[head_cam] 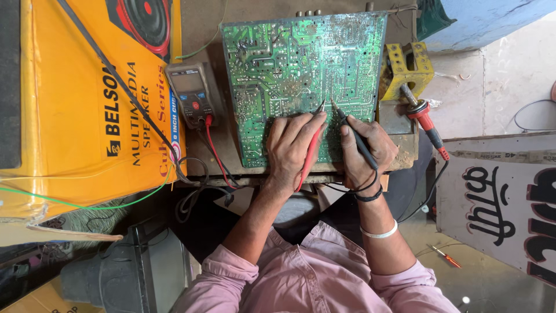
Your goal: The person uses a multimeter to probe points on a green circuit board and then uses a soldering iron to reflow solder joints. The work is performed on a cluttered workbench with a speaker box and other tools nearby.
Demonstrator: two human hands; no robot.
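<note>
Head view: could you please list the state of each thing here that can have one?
Green circuit board: lying flat, solder side up.
Red probe: held in left hand, tip on the board.
Black probe: held in right hand, tip on the board.
Grey multimeter: face up, leads plugged in; reading cannot be told.
Red-handled soldering iron: resting on yellow metal stand.

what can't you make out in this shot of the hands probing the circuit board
- Head view: the multimeter reading; its screen is too small and dim.
- Which solder points the red probe in the left hand and the black probe in the right hand touch; the tips are too fine.
- The circuit board near edge, covered by both hands.
- The soldering iron tip, hidden against its yellow stand.
</note>
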